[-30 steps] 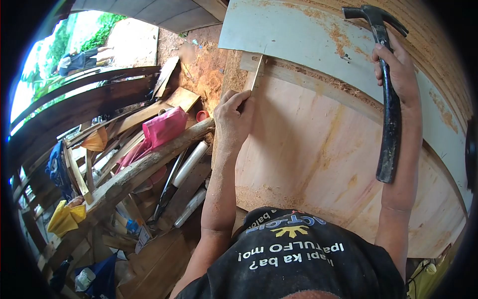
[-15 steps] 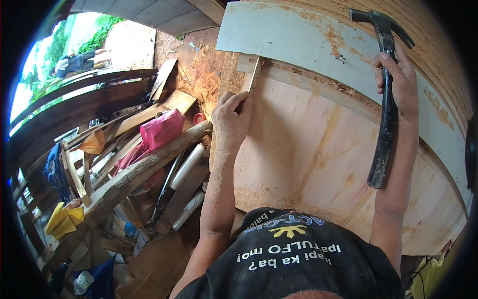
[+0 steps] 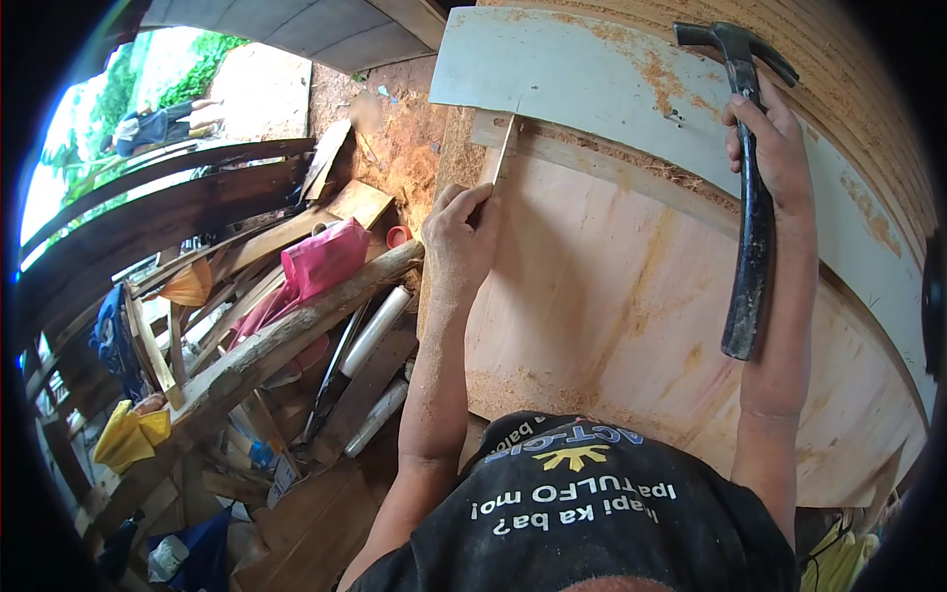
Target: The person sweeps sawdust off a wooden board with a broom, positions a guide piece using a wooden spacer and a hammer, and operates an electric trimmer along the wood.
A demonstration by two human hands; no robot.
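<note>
My left hand, dusted with sawdust, pinches a thin pale stick. The stick's far tip is at the near edge of a curved grey-white board. My right hand is wrapped around the black handle of a claw hammer, holding it near the head. The hammer's head is raised over the board's right part, and its handle lies along my forearm. Below the board is a wooden strip with sawdust, on a broad pale plywood sheet.
Scrap wood and a log lie to the left, with a pink cloth and a yellow cloth. A dark rail stands further left. Another person is in the far background. Sawdust covers the wood at the top right.
My right hand and the hammer have shifted slightly left. My left hand and the thin stick stay in nearly the same place at the board's edge.
</note>
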